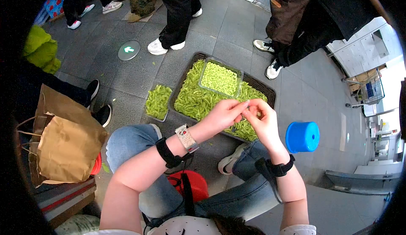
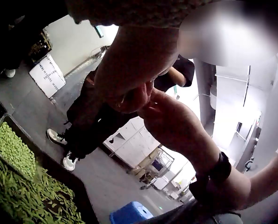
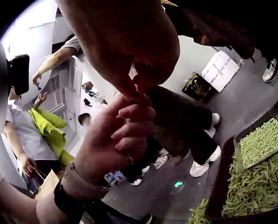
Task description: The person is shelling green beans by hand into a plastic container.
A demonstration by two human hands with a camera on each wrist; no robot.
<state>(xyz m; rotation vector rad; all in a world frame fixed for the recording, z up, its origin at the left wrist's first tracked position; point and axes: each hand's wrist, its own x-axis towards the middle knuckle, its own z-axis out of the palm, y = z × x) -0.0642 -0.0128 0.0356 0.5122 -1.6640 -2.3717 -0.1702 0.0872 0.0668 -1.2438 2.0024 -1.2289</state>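
Observation:
My left hand (image 1: 225, 113) and right hand (image 1: 266, 123) meet at their fingertips above a dark woven basket (image 1: 274, 101). Thumbs and fingers of both are curled in a pinch. A bit of pale green shows by the right fingers, seemingly a bean pod; the fingers hide most of it. Green bean pods (image 1: 188, 99) fill the basket below. On top of them sits a clear plastic tub of shelled green beans (image 1: 219, 79). In the right wrist view, the curled left fingers (image 3: 132, 123) lie right against the right hand (image 3: 139, 51).
A clear tray of green pieces (image 1: 158, 102) stands left of the basket. To the right is a blue bucket (image 1: 302, 136); a red container (image 1: 196, 187) sits between my legs. A paper bag (image 1: 67, 146) is at left. People stand around on the grey tiles (image 1: 220, 23).

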